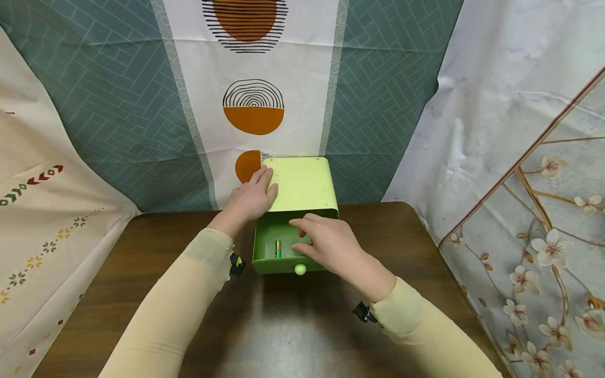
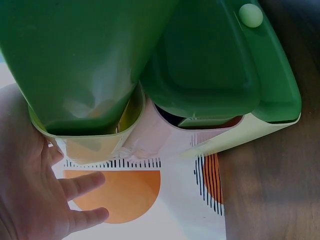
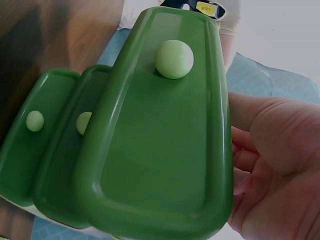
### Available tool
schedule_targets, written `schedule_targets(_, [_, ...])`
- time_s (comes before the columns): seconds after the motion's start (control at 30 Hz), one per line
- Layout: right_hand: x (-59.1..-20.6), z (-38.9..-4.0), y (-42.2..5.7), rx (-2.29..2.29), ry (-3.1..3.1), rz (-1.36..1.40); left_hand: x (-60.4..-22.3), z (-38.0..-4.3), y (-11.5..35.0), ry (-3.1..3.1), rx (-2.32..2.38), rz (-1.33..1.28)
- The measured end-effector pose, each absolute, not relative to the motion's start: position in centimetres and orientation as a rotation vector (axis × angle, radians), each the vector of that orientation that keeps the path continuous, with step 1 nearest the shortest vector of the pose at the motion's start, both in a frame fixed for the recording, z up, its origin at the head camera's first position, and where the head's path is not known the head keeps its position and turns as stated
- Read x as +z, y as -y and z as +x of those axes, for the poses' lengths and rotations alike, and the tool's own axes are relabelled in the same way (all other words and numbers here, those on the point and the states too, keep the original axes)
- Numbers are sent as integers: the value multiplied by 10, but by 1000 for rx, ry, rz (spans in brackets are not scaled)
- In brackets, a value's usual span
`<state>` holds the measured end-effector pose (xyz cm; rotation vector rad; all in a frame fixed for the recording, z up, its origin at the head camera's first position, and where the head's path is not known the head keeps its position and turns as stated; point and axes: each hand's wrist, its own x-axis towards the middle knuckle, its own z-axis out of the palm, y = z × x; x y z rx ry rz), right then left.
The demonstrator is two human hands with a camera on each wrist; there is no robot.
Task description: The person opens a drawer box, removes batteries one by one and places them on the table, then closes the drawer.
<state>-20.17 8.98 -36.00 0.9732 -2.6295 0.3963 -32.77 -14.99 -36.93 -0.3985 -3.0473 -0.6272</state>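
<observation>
A small light-green drawer cabinet (image 1: 304, 181) stands at the back of the table, its dark-green top drawer (image 1: 266, 231) pulled out. In that drawer a battery (image 1: 278, 249), gold and green, stands out near the front left. My left hand (image 1: 250, 198) rests on the cabinet's top left edge, fingers extended. Over the drawer's right part is my right hand (image 1: 335, 242), thumb and fingers bent and apart, with nothing visible between them. The right wrist view shows the drawer front with its round pale knob (image 3: 173, 59); the right hand's fingertips are partly hidden behind the drawer.
Two lower drawers (image 3: 30, 160) with pale knobs show in the right wrist view. The cabinet stands on a dark wooden table (image 1: 302, 331). A patterned cloth (image 1: 302, 79) hangs behind it, and a flowered cloth (image 1: 534, 262) borders the right side.
</observation>
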Motion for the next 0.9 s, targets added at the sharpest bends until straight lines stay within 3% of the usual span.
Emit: schedule_targets(0.9, [-349, -222, -57, 339, 2896, 1031, -369, -327, 151, 3049, -633, -399])
